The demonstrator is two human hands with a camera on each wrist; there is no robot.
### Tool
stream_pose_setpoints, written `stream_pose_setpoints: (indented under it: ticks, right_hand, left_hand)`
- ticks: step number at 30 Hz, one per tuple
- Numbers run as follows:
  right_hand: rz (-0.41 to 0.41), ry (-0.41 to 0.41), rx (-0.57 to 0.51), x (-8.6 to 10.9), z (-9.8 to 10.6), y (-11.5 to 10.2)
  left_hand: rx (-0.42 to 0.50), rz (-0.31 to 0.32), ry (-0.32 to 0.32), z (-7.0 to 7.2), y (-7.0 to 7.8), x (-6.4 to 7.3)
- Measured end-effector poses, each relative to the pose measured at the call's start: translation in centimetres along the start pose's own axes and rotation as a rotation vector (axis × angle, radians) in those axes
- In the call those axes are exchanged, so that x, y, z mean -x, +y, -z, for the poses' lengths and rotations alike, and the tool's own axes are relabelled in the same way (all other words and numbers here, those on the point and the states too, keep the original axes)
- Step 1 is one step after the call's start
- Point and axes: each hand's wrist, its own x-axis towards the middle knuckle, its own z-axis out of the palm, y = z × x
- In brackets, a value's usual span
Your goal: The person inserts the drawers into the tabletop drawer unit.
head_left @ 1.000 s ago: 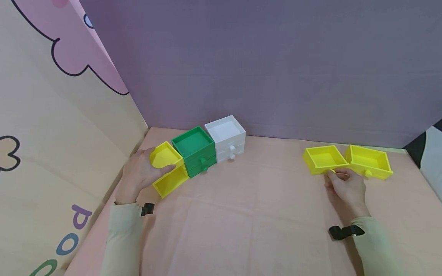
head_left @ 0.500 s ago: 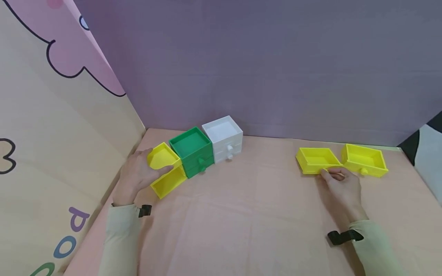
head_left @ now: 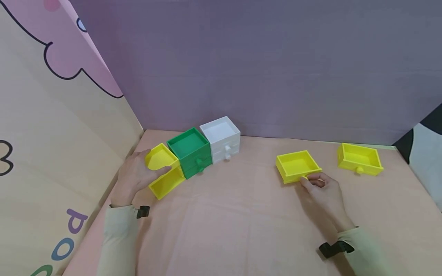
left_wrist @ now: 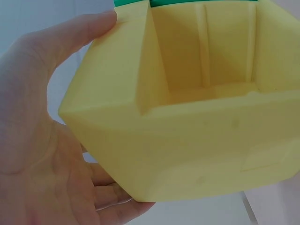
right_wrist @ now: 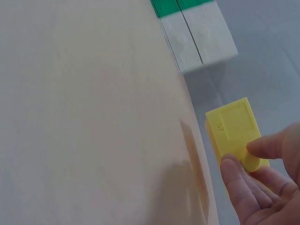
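Note:
My left hand (head_left: 132,179) grips a small yellow cabinet shell (head_left: 167,186), whose front opening faces out without a drawer in it. In the left wrist view the thumb lies along one side of the shell (left_wrist: 197,140) and the other fingers reach round the opposite side. My right hand (head_left: 326,197) pinches the round knob of a yellow drawer (head_left: 297,165), which appears slightly raised off the cloth. The right wrist view shows the drawer's front (right_wrist: 234,129), with thumb and fingers at its knob. A second yellow drawer (head_left: 360,156) sits farther right, apart from the hand.
Beside the yellow shell stands a green cabinet (head_left: 189,151) with its drawers in, then a white cabinet (head_left: 221,138). A pink cloth (head_left: 238,214) covers the table. A grey-purple backdrop (head_left: 255,69) rises behind, and a printed panel (head_left: 69,126) stands at the left.
My right hand has carried the pinched drawer leftward, away from the second drawer, leaving a gap between them. The left hand keeps its grip on the shell; the whole view has shifted slightly.

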Motion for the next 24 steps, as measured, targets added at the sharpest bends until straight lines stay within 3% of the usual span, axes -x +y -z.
stream_pose_setpoints:
  ticks: [7,24]
  right_hand:
    - [0.05,-0.052,-0.019,1.6,-2.1,-0.9]
    - [0.025,-0.226,-0.116,4.9,-7.9,-5.2]
  left_hand:
    - [0.004,-0.003,0.001,-0.1,-0.1,0.0]
    - [0.004,0.009,-0.009,-0.1,-0.1,0.2]
